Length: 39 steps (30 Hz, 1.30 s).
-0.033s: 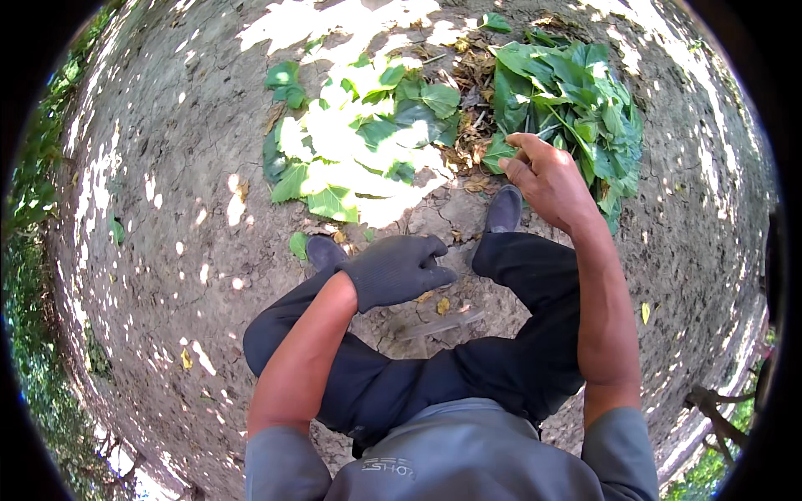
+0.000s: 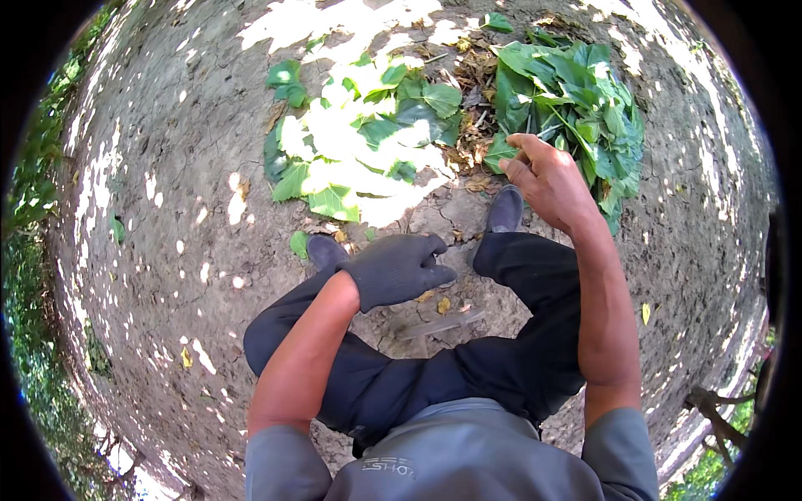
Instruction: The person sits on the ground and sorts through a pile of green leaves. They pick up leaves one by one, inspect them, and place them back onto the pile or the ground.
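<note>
My right hand (image 2: 550, 179) is bare and reaches to the near left edge of a heap of broad green leaves (image 2: 614, 142). Its thumb and forefinger curl in beside a single green leaf (image 2: 499, 152); what lies in the fingers is mostly hidden. A thin pale stalk or strip (image 2: 549, 132) shows just beyond the knuckles. In a dark grey knit glove, my left hand (image 2: 388, 271) hangs over the ground between my legs. Its fingers are loosely bent, a gap parts them from the thumb, and I see nothing held there. Ahead of it spreads a second layer of leaves (image 2: 338, 200), partly washed out by sunlight.
Dry brown leaves (image 2: 472, 125) lie between the two heaps. My shoes (image 2: 504, 209) stand close to both heaps on cracked bare soil (image 2: 192, 275). A flat greyish piece (image 2: 441, 324) lies between my knees. A forked branch (image 2: 714, 413) stands at the lower right.
</note>
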Motion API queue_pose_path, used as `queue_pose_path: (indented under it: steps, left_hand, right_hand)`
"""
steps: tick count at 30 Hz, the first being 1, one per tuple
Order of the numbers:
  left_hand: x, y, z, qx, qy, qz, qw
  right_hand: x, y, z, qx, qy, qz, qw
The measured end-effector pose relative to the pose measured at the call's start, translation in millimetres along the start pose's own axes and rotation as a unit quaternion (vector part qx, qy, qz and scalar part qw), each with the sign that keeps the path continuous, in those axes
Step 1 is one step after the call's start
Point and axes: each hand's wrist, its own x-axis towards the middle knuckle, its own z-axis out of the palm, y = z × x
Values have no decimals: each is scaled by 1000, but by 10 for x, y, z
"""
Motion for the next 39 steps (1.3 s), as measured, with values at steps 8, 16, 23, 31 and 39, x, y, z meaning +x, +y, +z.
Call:
queue_pose_path:
  steps: [8,16,23,31,39]
  left_hand:
    - [-30,-135,115,128,-27,-35,991]
    - [-74,-1202,-840,58,225,-120,965]
    - [35,-3196,-838,112,206,-312,921]
    - [48,-4136,-448,72,130,-384,911]
    - [699,-3695,-449,-14,368,-371,852]
  right_hand:
    - [-35,-74,82,-27,-19,-37,999]
    - [-120,-269,126,-27,-53,-82,995]
    - [-75,-330,146,-49,-90,-44,994]
    - [51,-418,191,-76,-94,-39,992]
    - [250,-431,278,-86,-145,-8,986]
